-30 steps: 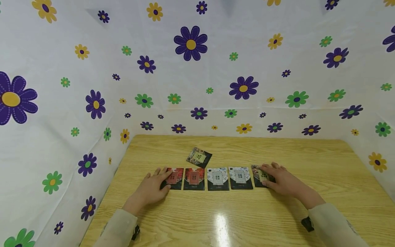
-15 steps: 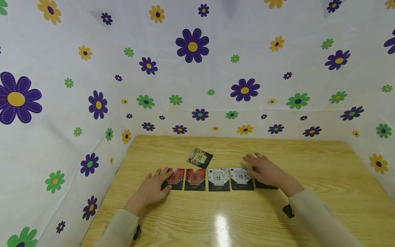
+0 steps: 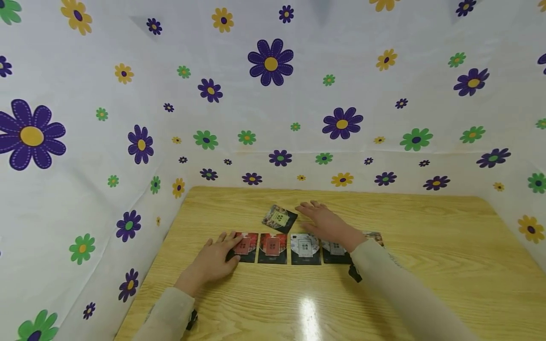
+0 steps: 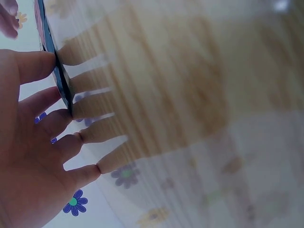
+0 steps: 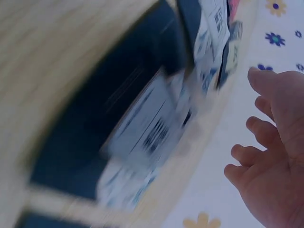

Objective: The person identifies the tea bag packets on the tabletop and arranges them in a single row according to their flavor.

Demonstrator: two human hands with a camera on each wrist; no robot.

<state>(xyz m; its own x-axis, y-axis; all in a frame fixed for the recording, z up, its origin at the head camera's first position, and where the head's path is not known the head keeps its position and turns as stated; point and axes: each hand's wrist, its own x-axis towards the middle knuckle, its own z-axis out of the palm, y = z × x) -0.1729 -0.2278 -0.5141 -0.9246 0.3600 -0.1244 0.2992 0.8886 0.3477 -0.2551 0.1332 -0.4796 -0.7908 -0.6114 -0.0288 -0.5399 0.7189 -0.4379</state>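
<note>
Five flat packets lie in a row on the wooden table. At the left end my left hand rests with spread fingers on a red and black packet; in the left wrist view thumb and fingertips meet its dark edge. Beside it come a second red packet and two white and black ones, the farther partly behind my right wrist. My sleeve hides most of the last packet. Behind the row a tilted dark packet with a yellowish label lies near the fingertips of my empty right hand.
The wooden table spreads in front of the row and to its right. White cloth with printed flowers stands along the back and both sides. A dark wrist strap piece hangs below my right sleeve.
My right hand has let go of the row's right-end packet, lifted and moved left across the white packets toward the tilted one. The left hand has stayed on the red packet.
</note>
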